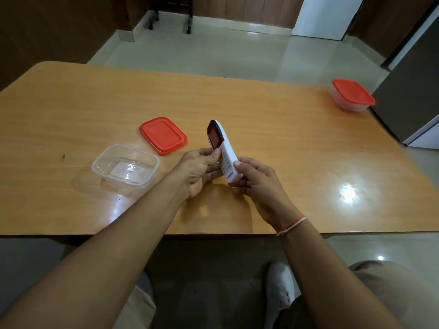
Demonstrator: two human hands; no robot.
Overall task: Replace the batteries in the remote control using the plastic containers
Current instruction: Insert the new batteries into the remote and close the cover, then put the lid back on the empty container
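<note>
A white remote control (224, 148) with a dark screen end is held tilted above the middle of the wooden table (273, 129), buttons facing left. My left hand (198, 173) grips its left side, thumb on the buttons. My right hand (255, 184) clasps its lower end. A clear plastic container (126, 167) stands open and looks empty at the left. Its red lid (163, 135) lies flat just behind it. A second clear container with a red lid on (352, 95) sits at the far right corner. No batteries are visible.
A dark cabinet (411, 96) stands against the table's right edge. Beyond the table's far edge is tiled floor, with chair legs on castors (169, 20) at the back. My knees and a white shoe (280, 286) show below the near edge.
</note>
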